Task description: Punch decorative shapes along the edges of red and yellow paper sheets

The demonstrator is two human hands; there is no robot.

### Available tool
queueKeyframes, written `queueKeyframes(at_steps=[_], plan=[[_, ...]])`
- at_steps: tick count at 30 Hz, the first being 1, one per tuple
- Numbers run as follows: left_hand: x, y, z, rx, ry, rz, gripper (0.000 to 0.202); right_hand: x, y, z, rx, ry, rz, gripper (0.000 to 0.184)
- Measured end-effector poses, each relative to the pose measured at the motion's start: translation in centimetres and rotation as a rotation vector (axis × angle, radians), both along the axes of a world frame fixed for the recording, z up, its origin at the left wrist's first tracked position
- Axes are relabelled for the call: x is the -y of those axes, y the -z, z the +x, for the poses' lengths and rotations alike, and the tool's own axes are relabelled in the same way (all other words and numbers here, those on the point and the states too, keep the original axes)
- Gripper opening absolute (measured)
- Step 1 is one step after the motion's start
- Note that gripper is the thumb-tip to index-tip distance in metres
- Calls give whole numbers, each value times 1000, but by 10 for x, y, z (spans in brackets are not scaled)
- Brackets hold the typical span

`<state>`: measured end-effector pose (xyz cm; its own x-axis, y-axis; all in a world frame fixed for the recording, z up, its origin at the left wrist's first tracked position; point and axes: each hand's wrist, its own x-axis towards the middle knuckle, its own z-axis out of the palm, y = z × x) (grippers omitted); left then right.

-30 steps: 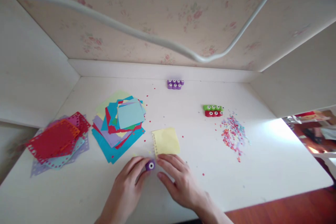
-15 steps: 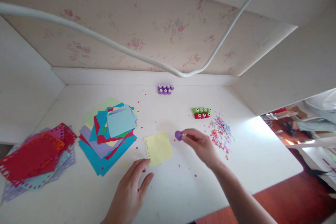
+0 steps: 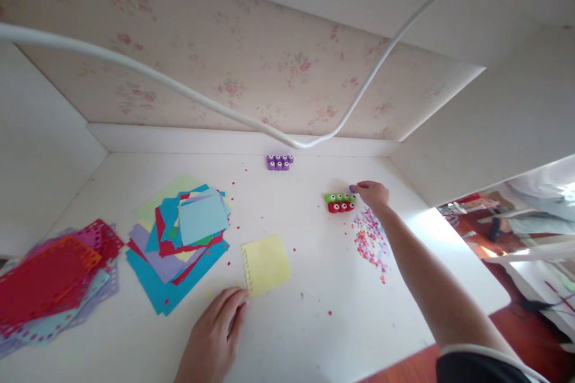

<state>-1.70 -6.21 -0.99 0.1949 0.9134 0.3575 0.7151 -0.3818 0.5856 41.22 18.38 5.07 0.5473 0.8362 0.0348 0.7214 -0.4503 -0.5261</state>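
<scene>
My right hand (image 3: 371, 192) pinches a small purple craft punch (image 3: 353, 189), just behind a row of green punches (image 3: 340, 197). Red punches (image 3: 340, 207) line up in front of the green ones. My left hand (image 3: 218, 326) rests on the table, fingers loosely bent and holding nothing, with its fingertips at the lower left corner of a yellow paper square (image 3: 267, 266). Small cut-outs run along that square's left edge. Two rows of purple punches (image 3: 278, 162) stand at the back by the wall.
A stack of coloured paper (image 3: 203, 219) lies left of the yellow square. Farther left are punched sheets (image 3: 54, 275) with holed edges. Tiny paper confetti (image 3: 371, 239) is heaped beneath my right forearm. A white cable (image 3: 188, 93) hangs across the view above the white table (image 3: 287, 335).
My right hand has carried the purple punch from beside the yellow paper rightward and back to the green punches. My left hand stays near the paper's corner, its thumb drawn closer to the fingers.
</scene>
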Motion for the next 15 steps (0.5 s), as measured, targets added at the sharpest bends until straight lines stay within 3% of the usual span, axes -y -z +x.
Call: queueKeyframes(at_steps=[5, 8, 10, 12, 14, 15], plan=[[0, 0, 0, -15, 13, -3, 18, 2, -3, -5, 4, 2, 3, 28], [0, -3, 1, -3, 17, -17, 18, 10, -20, -27, -40, -30, 81, 38], [1, -5, 2, 12, 17, -37, 18, 29, -38, -58, -128, -97, 117, 40], [1, -10, 3, 36, 14, -73, 18, 65, -60, -99, -266, -243, 158, 41], [-4, -20, 4, 70, 21, -127, 17, 115, -81, -138, -542, -622, 252, 36], [-8, -27, 4, 84, 40, -160, 17, 141, -87, -154, -556, -765, 304, 34]])
